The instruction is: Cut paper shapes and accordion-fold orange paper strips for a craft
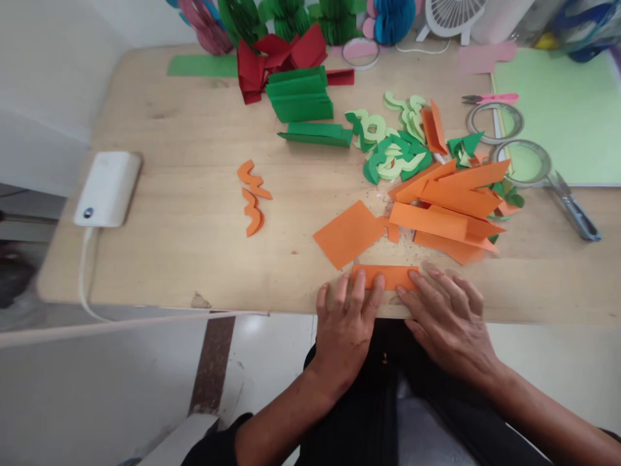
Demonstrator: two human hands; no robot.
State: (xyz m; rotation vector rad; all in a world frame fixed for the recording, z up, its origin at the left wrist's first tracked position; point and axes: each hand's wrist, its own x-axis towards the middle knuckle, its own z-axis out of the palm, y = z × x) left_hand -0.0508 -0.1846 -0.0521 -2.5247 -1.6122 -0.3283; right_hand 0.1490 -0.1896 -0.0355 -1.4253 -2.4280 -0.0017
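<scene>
At the table's front edge lies a narrow folded strip of orange paper [391, 277]. My left hand [347, 317] presses its left part flat with the fingers stretched out. On the strip's right end rest the fingertips of my right hand [449, 317], its fingers spread over the tabletop. Just beyond the strip sits a flat orange paper square [347, 234], turned cornerwise. Several folded orange papers [451, 194] are piled to the right of it. Two wavy orange cut-outs [253, 210] lie apart on the left.
Green folded papers [301, 97] and red papers [295, 55] stand toward the back. Curly green cut-outs [392, 155] are heaped mid-table. Tape rolls [495, 139], scissors [572, 207] and pink snips [499, 98] lie right. A white power bank [107, 189] with a cable is at left.
</scene>
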